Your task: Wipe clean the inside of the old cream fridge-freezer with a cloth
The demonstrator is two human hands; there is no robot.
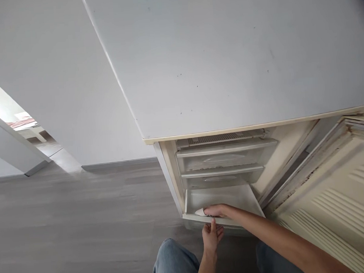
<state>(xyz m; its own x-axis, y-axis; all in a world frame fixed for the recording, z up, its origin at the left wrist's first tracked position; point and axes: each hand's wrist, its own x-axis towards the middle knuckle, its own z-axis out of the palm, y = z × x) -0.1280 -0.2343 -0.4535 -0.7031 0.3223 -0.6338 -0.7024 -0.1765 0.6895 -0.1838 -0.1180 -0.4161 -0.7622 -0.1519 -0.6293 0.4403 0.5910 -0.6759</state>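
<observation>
1. My left hand (211,235) is low in the middle of the picture. My thumb points up and my fingers curl a little to the right.
2. My left arm comes straight up from the bottom edge, between my two knees.
3. My right hand (216,211) is just above my left hand. It lies flat with the palm down and the fingers pointing left.
4. My right arm is bare. It is long and nearly straight, and it runs from the lower right corner up to the middle.
5. My two hands are close together but do not touch.
</observation>
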